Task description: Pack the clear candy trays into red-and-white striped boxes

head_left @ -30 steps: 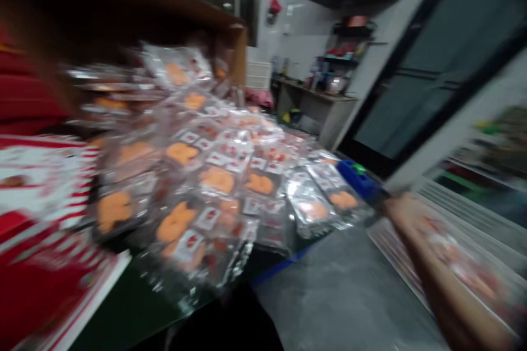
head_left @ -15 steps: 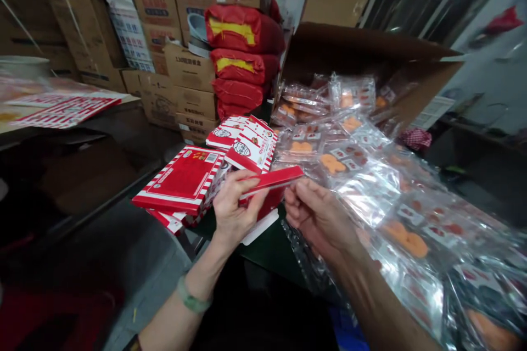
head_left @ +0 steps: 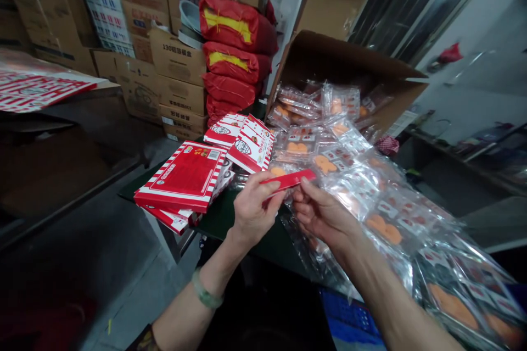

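Observation:
A thin red cardboard box (head_left: 290, 180) is seen nearly edge-on in front of me. My left hand (head_left: 256, 208) is closed on its left end, the thumb below and the fingers above. At the other end, my right hand (head_left: 323, 211) pinches the red edge between thumb and curled fingers. Just left of my hands lies a pile of flat red-and-white striped boxes (head_left: 187, 175). Behind it, more striped boxes (head_left: 251, 145) with a printed face rest on the dark green table. Clear plastic packets (head_left: 382, 227) with orange pieces and printed sachets spread to the right.
A large open carton (head_left: 349, 57) lies tipped at the back, packets spilling from it. Red sacks (head_left: 239, 27) and brown cartons (head_left: 171, 60) are stacked behind the table. Printed striped sheets (head_left: 45, 87) lie on another table at left. A blue crate (head_left: 346, 321) is below.
The view has shifted slightly. Both hands have moved a little right with the red box, which now shows mostly its edge; the white flap seen below it before is out of sight.

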`<state>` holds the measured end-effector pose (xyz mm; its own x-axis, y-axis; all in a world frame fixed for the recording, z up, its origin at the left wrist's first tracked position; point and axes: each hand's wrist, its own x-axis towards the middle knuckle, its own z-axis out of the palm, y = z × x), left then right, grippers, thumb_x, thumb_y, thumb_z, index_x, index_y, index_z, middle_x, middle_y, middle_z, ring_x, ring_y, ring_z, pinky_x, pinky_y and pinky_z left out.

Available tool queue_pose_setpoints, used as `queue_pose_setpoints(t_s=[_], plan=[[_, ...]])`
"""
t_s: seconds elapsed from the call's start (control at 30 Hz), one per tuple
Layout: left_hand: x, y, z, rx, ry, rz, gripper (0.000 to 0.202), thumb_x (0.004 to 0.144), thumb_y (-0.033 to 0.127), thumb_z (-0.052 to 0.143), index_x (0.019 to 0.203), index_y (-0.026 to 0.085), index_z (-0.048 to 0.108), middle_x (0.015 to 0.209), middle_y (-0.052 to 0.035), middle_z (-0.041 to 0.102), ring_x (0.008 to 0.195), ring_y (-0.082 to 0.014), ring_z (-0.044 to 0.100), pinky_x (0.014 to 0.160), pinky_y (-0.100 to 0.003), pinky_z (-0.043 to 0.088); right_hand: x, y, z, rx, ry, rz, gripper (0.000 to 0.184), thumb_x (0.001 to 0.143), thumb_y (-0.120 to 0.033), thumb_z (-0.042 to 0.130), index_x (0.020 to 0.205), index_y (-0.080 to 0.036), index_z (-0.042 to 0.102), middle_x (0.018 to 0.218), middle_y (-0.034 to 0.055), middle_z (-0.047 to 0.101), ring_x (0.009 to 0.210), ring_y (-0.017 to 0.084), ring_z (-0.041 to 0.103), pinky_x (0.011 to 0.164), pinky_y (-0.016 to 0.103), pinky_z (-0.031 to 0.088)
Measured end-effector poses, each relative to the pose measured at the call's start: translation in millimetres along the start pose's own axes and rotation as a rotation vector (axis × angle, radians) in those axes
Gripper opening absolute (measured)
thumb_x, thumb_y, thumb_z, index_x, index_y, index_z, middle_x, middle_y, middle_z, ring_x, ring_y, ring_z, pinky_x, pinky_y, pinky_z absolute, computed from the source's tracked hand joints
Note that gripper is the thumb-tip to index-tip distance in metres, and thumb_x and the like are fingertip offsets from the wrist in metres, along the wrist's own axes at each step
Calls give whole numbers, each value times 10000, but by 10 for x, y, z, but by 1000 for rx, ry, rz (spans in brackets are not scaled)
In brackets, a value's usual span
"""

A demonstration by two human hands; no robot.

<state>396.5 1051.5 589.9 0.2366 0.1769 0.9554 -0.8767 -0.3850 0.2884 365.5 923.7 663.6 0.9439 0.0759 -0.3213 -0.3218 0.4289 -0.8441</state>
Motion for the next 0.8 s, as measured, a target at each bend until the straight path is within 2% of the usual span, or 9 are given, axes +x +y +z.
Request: queue_pose_setpoints(t_s=[0.1, 0.23, 0.33, 0.4, 0.5, 0.57, 0.6, 0.67, 0.8], plan=[[-22, 27, -5, -1, -14, 10, 186, 778, 78, 662, 934, 147, 590, 946, -79, 634, 896, -153, 642, 786, -253, 550, -36, -52, 35, 20, 50, 90, 449, 434, -277, 911, 580, -132, 512, 470, -65, 512, 361, 7, 372, 333, 123, 289], [-70, 90, -2, 29, -48, 13, 195, 776, 80, 667, 941, 154, 597, 953, -78, 638, 885, -147, 644, 784, -246, 553, -45, -59, 84, -10, 142, 140, 323, 732, -282, 757, 587, -132, 509, 444, -45, 509, 346, 27, 405, 352, 140, 320], [-77, 128, 5, 21, -44, -4, 167, 787, 86, 656, 926, 170, 621, 948, -63, 646, 868, -134, 649, 760, -224, 553, -15, 10, 107, -72, 192, 142, 385, 884, -350, 572, 569, -149, 475, 413, -31, 493, 318, 56, 407, 342, 169, 315], [-58, 137, 1, -22, -21, -37, 154, 785, 82, 661, 905, 174, 635, 928, -47, 648, 834, -116, 650, 721, -196, 549, 22, 101, 102, -121, 166, 183, 482, 922, -480, 448, 558, -164, 450, 401, -17, 483, 301, 79, 401, 324, 195, 296], [-14, 115, -34, -84, 20, -77, 146, 761, 63, 684, 862, 162, 647, 893, -31, 653, 794, -98, 651, 695, -179, 536, 127, 297, 59, -119, -5, 197, 625, 845, -731, 331, 587, -174, 448, 414, -14, 476, 306, 92, 403, 317, 208, 275], [20, 78, -84, -103, 36, -98, 133, 751, 58, 692, 832, 156, 656, 878, -27, 658, 781, -98, 653, 684, -185, 531, 236, 448, 12, -75, -117, 141, 670, 679, -852, 441, 626, -183, 436, 416, -49, 445, 315, 72, 376, 324, 191, 254], [43, 57, -118, -107, 46, -126, 125, 748, 62, 697, 821, 157, 660, 876, -27, 661, 780, -100, 653, 678, -191, 530, 297, 524, -13, -73, -132, 105, 683, 589, -861, 530, 637, -189, 421, 414, -70, 422, 319, 59, 356, 327, 181, 247], [108, 17, -201, -115, 117, -214, 112, 742, 79, 708, 804, 160, 662, 865, -24, 663, 790, -110, 650, 693, -217, 531, 414, 670, -63, -134, -84, 70, 697, 459, -808, 676, 634, -193, 400, 421, -88, 408, 333, 48, 349, 328, 176, 258], [292, -1, -353, -73, 418, -370, 121, 727, 127, 724, 807, 164, 642, 855, -10, 661, 853, -128, 641, 826, -295, 528, 519, 836, -155, -254, 88, 36, 572, 476, -563, 836, 684, -174, 472, 530, -43, 541, 427, 78, 492, 351, 187, 365]])
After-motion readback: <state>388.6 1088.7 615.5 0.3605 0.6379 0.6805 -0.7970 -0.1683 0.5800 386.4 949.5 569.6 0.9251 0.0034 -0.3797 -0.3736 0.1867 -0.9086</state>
